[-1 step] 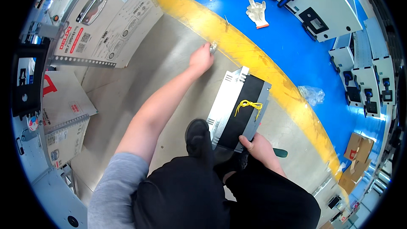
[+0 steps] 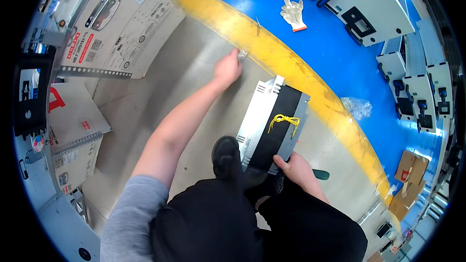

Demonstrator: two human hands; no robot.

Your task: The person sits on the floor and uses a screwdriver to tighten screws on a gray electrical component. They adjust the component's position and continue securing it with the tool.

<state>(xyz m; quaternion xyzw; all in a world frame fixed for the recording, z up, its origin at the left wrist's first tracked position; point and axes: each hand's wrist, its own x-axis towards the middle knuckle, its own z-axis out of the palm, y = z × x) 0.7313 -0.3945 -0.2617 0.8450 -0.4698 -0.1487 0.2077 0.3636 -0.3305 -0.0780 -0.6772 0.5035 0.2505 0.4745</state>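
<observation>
My left hand (image 2: 227, 69) is stretched forward over the grey floor, its fingers closed on a small clear plastic bag (image 2: 242, 55) close to the yellow stripe. What the bag holds is too small to tell. By my feet stands a box-shaped unit with a silver metal side, a black panel (image 2: 270, 136) and a grey edge. A tied yellow cord (image 2: 286, 120) lies across the panel. My right hand (image 2: 297, 169) grips the unit's near right edge, thumb on top and fingers mostly hidden. Beside that wrist a dark green handle (image 2: 321, 174) sticks out, partly covered.
Large pale cabinets with printed panels (image 2: 124, 34) stand at the left. Past the yellow stripe (image 2: 335, 109), the blue floor bears a white glove (image 2: 293, 13), crumpled clear plastic (image 2: 357, 107) and small scraps. Grey cabinets with black handles (image 2: 364, 5) and cardboard boxes (image 2: 411, 167) line the right.
</observation>
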